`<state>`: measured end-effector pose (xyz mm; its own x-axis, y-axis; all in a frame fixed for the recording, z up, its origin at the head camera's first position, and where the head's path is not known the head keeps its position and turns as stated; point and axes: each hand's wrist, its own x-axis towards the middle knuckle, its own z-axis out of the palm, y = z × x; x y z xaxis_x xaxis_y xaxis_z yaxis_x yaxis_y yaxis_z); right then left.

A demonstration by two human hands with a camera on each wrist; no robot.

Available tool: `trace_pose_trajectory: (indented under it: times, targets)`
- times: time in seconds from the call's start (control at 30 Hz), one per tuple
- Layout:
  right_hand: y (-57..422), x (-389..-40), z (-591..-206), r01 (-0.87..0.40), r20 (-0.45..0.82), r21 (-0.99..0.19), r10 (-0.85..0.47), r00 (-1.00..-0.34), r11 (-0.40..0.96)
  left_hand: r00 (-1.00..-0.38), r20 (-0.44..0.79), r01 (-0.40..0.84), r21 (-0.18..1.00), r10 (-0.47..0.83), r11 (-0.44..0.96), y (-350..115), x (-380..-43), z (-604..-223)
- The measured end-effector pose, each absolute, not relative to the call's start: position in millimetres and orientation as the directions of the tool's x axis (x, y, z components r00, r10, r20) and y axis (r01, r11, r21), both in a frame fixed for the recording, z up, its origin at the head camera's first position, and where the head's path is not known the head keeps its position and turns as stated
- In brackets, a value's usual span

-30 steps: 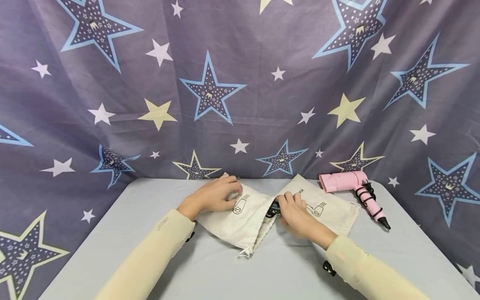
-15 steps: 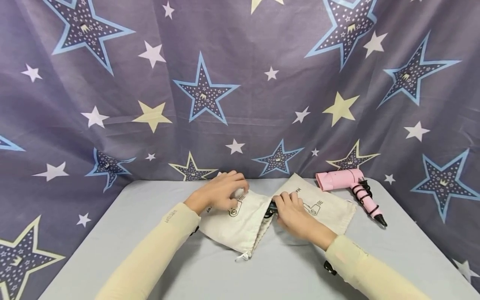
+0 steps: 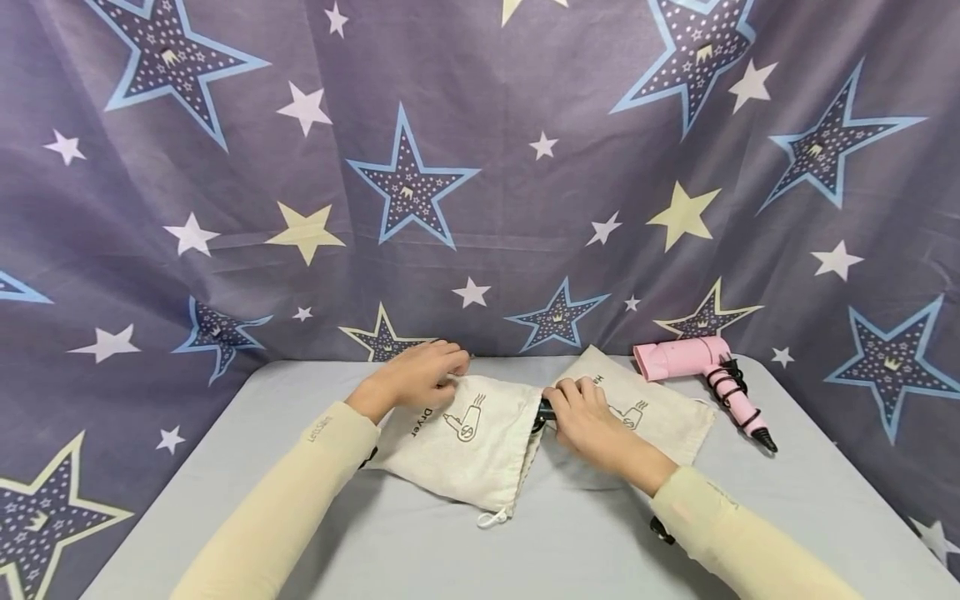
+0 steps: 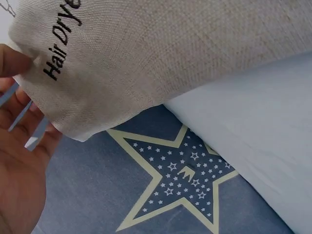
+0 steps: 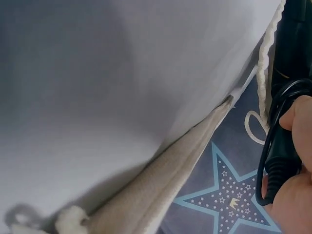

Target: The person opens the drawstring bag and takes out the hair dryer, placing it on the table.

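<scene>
A cream drawstring bag (image 3: 480,454), printed with "Dryer" and a dryer drawing, lies in the middle of the table in the head view. My left hand (image 3: 416,377) pinches its upper closed edge; in the left wrist view the thumb lies on the cloth (image 4: 122,58) and the fingers (image 4: 39,141) are behind it. At the bag's mouth, my right hand (image 3: 588,423) grips the handle of a dark hair dryer (image 3: 546,410). The right wrist view shows the black cord (image 5: 265,170) looped along that handle. The dryer's front part is hidden inside the bag.
A second cream bag (image 3: 671,421) lies flat under and behind my right hand. At the table's back right corner rests a pink hair dryer (image 3: 686,360), its black cord wound round the handle. A star-patterned curtain (image 3: 480,167) hangs behind the table (image 3: 585,550).
My left hand has shifted left along the bag to its edge and the cloth has been pulled flatter, showing more print. The right hand has stayed on the dark dryer's handle.
</scene>
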<state>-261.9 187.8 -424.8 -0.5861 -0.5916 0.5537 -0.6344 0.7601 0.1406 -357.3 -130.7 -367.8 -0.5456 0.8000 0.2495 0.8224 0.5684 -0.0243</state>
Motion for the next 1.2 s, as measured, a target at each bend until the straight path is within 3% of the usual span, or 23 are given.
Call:
trace_pose_trajectory:
  times: [0.17, 0.5, 0.83, 1.2]
  targets:
    - [189, -263, -425, -0.635, 0.551, 0.181, -0.612, -0.567, 0.751, -0.533, 0.27, 0.829, -0.025, 0.802, 0.559, -133, -358, -371]
    - [193, -261, -422, -0.629, 0.503, 0.166, -0.613, -0.609, 0.76, -0.59, 0.257, 0.789, -0.016, 0.765, 0.614, -150, -359, -372]
    - [198, -264, -420, -0.671, 0.546, 0.178, -0.64, -0.541, 0.72, -0.633, 0.274, 0.761, 0.046, 0.724, 0.648, -174, -352, -364]
    - [191, -265, -417, -0.69, 0.583, 0.218, -0.659, -0.476, 0.69, -0.595, 0.248, 0.803, 0.213, 0.764, 0.557, -156, -346, -362]
